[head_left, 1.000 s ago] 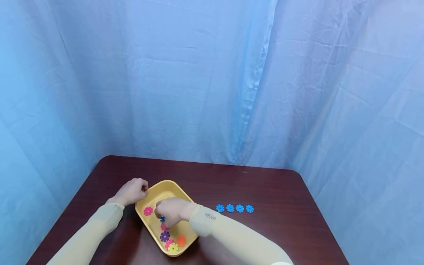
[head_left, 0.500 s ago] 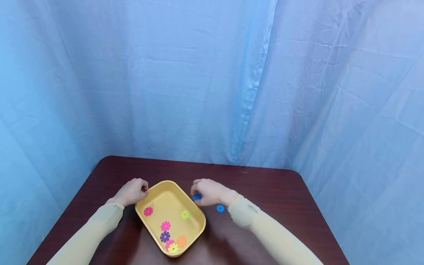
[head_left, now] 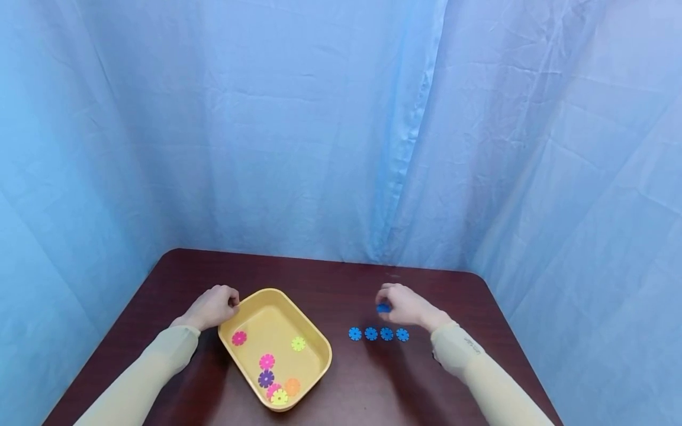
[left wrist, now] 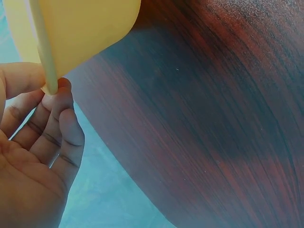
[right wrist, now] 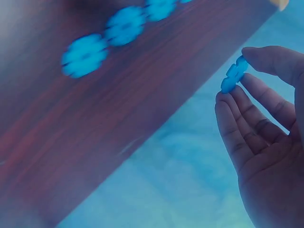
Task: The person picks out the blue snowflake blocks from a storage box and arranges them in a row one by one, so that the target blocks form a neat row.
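My left hand pinches the rim of a yellow plastic tub at its far left corner; the left wrist view shows thumb and fingertips on either side of that rim. Over the table on the right, my right hand holds a blue notched disc between thumb and fingertips, and the same disc appears nearly edge-on in the right wrist view. Just nearer than this hand, several blue discs lie flat in a row, the rightmost disc included.
Inside the tub lie several discs: a pink disc, a yellow-green disc, a purple disc, an orange disc and others, some overlapping. The dark wooden table is bordered by a blue curtain behind.
My right hand has come out of the tub with a blue disc and moved right, to above the blue row. My left hand has stayed on the tub's rim.
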`<state>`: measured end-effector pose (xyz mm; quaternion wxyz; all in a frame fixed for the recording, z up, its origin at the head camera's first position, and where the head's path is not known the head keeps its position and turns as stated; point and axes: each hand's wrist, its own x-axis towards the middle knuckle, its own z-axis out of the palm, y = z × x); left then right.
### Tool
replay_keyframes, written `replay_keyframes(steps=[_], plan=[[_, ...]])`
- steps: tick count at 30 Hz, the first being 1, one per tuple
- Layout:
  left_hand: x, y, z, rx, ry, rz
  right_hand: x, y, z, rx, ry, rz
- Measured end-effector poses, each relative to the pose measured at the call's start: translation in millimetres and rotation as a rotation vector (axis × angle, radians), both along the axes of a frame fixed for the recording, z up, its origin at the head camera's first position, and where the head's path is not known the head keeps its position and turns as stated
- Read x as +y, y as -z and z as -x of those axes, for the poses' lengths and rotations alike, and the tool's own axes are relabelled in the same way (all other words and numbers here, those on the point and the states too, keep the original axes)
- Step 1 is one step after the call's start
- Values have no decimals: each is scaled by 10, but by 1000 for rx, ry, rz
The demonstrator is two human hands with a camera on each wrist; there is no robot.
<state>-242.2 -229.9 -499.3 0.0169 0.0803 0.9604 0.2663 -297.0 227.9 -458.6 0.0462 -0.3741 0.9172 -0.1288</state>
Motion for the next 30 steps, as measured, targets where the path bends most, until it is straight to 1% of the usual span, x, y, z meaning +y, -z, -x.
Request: replay_keyframes(steps=[4, 6, 12, 16, 21, 25, 30], plan=[[-5, -2, 2, 9, -5, -5, 319, 125, 16, -19, 62, 7], [-4, 1, 3, 1, -12, -11, 453, 203, 9, -29, 90, 0], [7, 22, 4, -6, -18, -17, 734, 435, -28, -49, 178, -24], [13, 20, 4, -8, -23, -15, 825, 562, -54, -72, 208, -28], [18, 13, -4, -8, -21, -12, 886, 677, -82, -73, 218, -25], [15, 20, -5, -1, -19, -11, 912, 736, -100, -48, 213, -43], [4, 23, -5, 8, -17, -12, 916, 760, -112, -24, 235, -63]])
